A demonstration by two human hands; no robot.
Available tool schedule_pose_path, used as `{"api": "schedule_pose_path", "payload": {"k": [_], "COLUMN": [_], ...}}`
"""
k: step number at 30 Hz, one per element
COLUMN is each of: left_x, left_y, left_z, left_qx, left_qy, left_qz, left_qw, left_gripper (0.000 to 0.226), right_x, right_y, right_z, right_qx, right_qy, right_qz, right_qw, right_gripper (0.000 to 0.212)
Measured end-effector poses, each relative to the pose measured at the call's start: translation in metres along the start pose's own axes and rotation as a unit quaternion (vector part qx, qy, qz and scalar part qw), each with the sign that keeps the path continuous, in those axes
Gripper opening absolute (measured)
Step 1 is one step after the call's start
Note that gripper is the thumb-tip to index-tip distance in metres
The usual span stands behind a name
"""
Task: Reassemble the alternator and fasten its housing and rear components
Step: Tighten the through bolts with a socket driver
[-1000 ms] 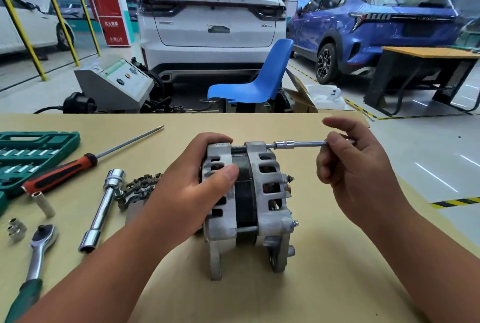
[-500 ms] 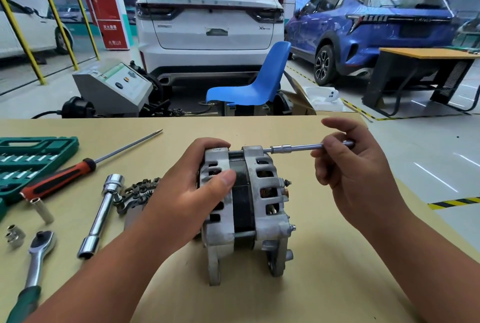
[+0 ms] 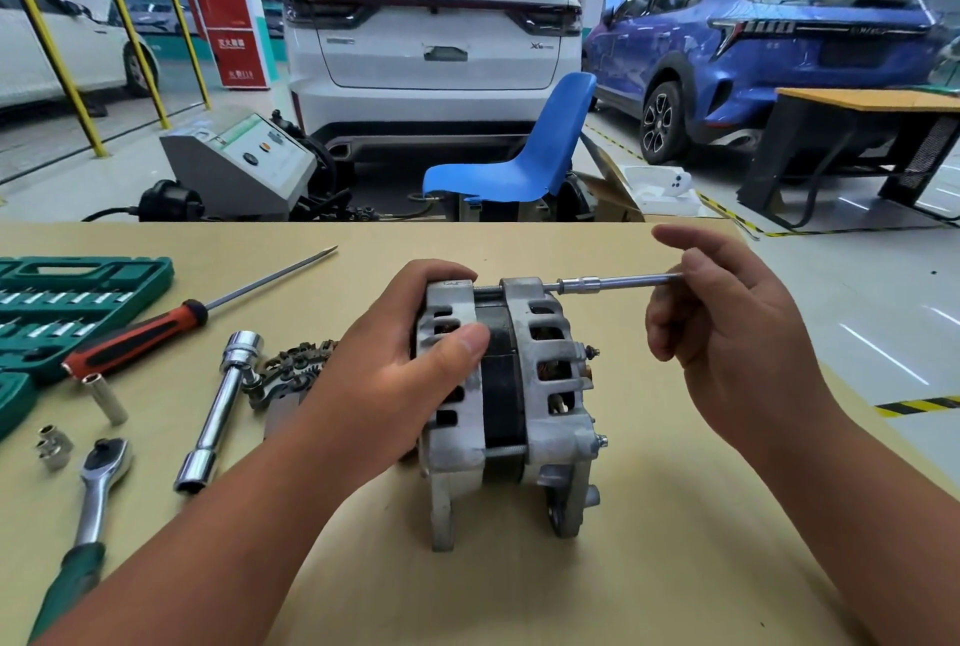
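**A:** What's the alternator (image 3: 524, 385) look like?

**B:** It's standing on its mounting feet on the tan table (image 3: 675, 567). Two grey cast halves with vent slots, black band between them. My left hand (image 3: 395, 375) wraps its left half. My right hand (image 3: 727, 333) pinches a thin chrome rod (image 3: 623, 282) that meets its top right edge.

**A:** Any brand?

**B:** Nothing readable on it. Behind it, the white car (image 3: 431, 48) has a badge starting with "X". The rest is too small.
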State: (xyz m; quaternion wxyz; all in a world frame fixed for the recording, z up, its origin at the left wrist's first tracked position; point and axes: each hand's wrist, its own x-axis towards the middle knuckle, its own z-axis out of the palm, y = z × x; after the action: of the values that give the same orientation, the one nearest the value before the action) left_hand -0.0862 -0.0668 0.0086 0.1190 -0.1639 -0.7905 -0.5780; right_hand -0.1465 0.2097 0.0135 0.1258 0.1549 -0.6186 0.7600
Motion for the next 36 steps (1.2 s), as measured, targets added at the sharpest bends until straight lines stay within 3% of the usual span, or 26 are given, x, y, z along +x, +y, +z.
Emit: {"api": "schedule_pose_path", "payload": {"k": [4,10,17,24,29,36], "left_x": [-0.0005,-0.0008,-0.0008,-0.0016,-0.0007,-0.0005], "left_y": [0.0017,0.002,0.0051,0.0056,0.0036,0.0041], "left_z": [0.0002,0.0,0.0005,0.0005,0.0003,-0.0002], "left_qx": [-0.003,0.007,0.004,0.004,0.004,0.005], "left_qy": [0.002,-0.001,0.001,0.007,0.001,0.0], "left_qz": [-0.004,0.0,-0.005,-0.007,-0.008,-0.005], "left_qw": [1.0,1.0,1.0,1.0,1.0,1.0], "left_gripper": [0.042,0.041,0.041,0.041,0.043,0.043], "right_x": [0.0007,-0.0024,-0.0007,-0.0018,-0.0015,-0.0024], "right_y": [0.0007,-0.001,-0.0006,-0.0025,-0.0001,-0.0025], "right_z": [0.0006,0.0008,0.0018,0.0017,0.0011,0.0025], "right_qx": [0.017,-0.013,0.004,0.007,0.009,-0.004], "right_qy": [0.003,0.008,-0.003,-0.005,-0.006,-0.005], "right_qz": [0.0,-0.014,-0.006,-0.005,-0.006,-0.004], "right_qw": [1.0,1.0,1.0,1.0,1.0,1.0], "right_gripper": [0.04,0.028,0.036,0.026,0.037,0.026]}}
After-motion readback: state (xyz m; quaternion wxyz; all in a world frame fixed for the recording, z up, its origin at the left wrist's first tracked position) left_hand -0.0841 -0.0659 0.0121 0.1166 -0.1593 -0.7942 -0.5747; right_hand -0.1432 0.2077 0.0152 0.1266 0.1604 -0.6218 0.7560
